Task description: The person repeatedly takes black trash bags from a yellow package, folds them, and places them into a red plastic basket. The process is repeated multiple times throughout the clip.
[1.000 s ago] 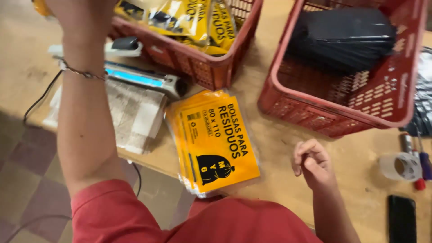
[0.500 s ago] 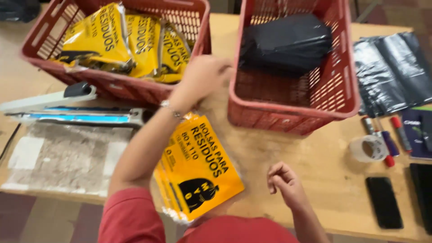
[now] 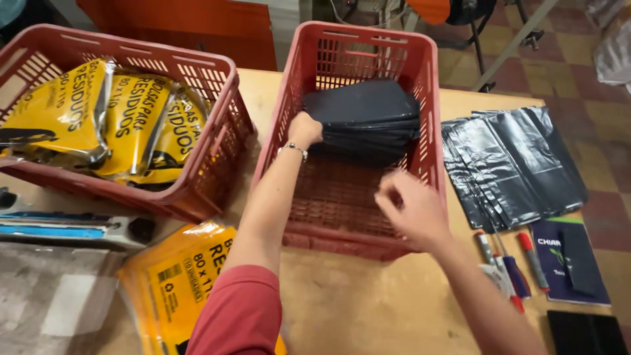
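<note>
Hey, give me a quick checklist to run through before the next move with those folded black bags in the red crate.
1. Left hand touching the folded black plastic bags: ok.
2. Firm grip on the stack: cannot tell.
3. Right hand empty, over the red plastic crate: ok.
4. Crate floor in front of the stack bare: ok.
5. Yellow printed sleeves lying on the wooden table: ok.

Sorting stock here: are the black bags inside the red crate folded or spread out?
Folded. The black bags lie as a compact layered stack at the far end of the red crate, the left hand on them.
</note>
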